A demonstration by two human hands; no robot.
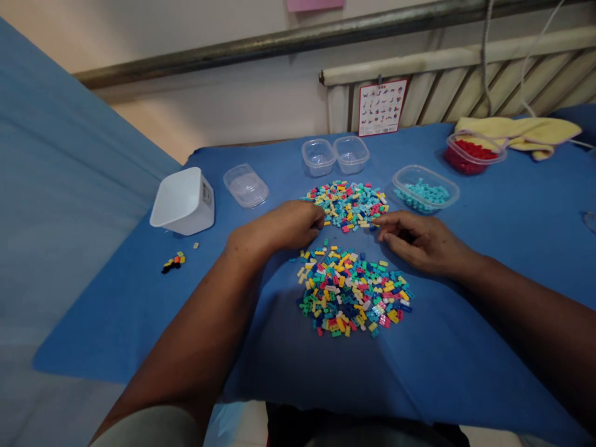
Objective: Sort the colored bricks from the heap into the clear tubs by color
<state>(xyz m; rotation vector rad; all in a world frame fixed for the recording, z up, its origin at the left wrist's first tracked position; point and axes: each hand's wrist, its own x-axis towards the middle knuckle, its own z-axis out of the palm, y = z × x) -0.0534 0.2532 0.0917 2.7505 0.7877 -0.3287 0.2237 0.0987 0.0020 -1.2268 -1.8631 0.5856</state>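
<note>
Two piles of small mixed-colour building bricks lie on the blue cloth, a far pile (348,203) and a near pile (351,292). My left hand (298,225) is at the left edge of the far pile, its fingers curled in; whatever they may hold is hidden. At that pile's right edge, my right hand (416,241) reaches in with the index finger stretched to the bricks. Its thumb stays apart below, and no brick shows between them. A clear tub of light-blue bricks (424,191) stands just beyond my right hand.
A white bin (184,202) stands at the left, with a few black, yellow and orange bricks (174,262) before it. Clear lid-like plastic (246,186) and two clear tubs (319,156) sit behind. A red-brick tub (472,155), yellow cloth (521,133) and picture card (382,107) are farther back.
</note>
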